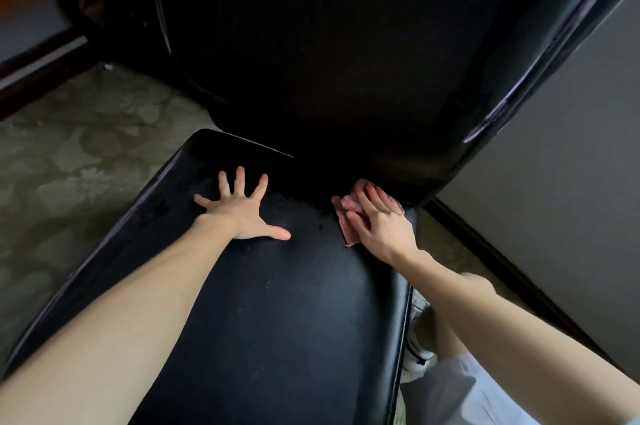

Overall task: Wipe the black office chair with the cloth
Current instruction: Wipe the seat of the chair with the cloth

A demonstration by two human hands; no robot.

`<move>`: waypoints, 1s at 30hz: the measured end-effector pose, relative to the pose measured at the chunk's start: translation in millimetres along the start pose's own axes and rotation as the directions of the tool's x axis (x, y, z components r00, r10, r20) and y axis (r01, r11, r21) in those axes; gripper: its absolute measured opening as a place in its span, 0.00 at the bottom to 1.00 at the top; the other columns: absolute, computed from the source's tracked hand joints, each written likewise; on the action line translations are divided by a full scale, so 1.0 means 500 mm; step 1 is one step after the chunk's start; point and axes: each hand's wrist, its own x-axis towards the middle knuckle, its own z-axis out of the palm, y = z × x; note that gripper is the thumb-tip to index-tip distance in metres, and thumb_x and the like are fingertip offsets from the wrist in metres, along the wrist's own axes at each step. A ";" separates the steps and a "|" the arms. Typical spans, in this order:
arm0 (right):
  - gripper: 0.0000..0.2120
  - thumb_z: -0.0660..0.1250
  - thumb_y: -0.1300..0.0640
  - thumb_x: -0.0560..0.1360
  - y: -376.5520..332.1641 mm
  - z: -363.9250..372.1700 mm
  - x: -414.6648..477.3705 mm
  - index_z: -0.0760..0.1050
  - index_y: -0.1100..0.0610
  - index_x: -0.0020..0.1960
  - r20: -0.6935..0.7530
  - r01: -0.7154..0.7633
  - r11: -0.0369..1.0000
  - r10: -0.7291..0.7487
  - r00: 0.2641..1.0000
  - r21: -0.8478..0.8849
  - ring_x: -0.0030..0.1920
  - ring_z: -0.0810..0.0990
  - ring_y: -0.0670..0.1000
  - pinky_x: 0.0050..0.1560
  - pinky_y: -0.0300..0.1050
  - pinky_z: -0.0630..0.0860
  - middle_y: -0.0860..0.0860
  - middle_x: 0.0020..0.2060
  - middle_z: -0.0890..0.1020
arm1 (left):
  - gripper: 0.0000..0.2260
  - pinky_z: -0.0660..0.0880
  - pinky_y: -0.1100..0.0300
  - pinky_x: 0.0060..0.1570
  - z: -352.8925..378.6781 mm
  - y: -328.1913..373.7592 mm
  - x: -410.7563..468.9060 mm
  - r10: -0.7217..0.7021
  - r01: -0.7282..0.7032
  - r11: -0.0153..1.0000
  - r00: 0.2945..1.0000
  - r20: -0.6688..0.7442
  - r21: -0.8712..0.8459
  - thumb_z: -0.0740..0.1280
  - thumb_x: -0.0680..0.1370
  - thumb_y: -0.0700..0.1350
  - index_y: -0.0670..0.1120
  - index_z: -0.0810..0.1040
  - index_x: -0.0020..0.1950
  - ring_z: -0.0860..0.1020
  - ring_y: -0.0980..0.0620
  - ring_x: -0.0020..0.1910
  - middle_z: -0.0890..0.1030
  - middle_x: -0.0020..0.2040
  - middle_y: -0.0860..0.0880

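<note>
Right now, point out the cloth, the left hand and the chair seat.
cloth (346,233): head view, on its exposed pink lower corner.
left hand (242,213): head view, on the back of the hand.
chair seat (277,303): head view, on the bare black cushion near its middle.

I'm pressing my left hand (242,213) flat on the black office chair (277,303) seat, fingers spread, my right hand (381,223) holding the pink cloth (346,216) down near the backrest (329,43)

No text, label or number appears readable here.
</note>
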 end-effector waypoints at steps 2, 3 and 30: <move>0.31 0.47 0.37 0.79 -0.011 0.007 0.004 0.54 0.49 0.79 0.024 -0.031 0.999 0.032 0.999 -0.020 0.79 0.51 0.52 0.77 0.49 0.47 0.50 0.79 0.57 | 0.60 0.46 0.23 0.68 -0.002 0.001 0.001 0.005 -0.005 1.000 1.000 0.008 -0.001 0.67 0.63 0.77 0.58 0.32 0.78 0.29 0.36 0.76 0.28 0.78 0.45; 0.29 0.49 0.39 0.81 -0.013 0.008 0.004 0.52 0.49 0.79 0.031 -0.042 0.999 0.042 0.999 -0.024 0.79 0.49 0.52 0.77 0.49 0.45 0.50 0.79 0.55 | 0.60 0.45 0.23 0.67 -0.001 0.001 0.001 0.008 -0.008 1.000 1.000 0.008 -0.005 0.67 0.63 0.77 0.58 0.32 0.78 0.29 0.36 0.76 0.28 0.78 0.44; 0.26 0.49 0.48 0.84 0.056 0.008 0.005 0.57 0.59 0.78 -0.044 -0.001 0.999 0.003 0.999 0.043 0.78 0.54 0.56 0.77 0.50 0.47 0.57 0.78 0.59 | 0.58 0.43 0.26 0.70 0.018 0.010 -0.011 -0.140 0.134 0.980 0.990 -0.025 -0.149 0.71 0.62 0.74 0.64 0.34 0.78 0.28 0.44 0.77 0.29 0.79 0.51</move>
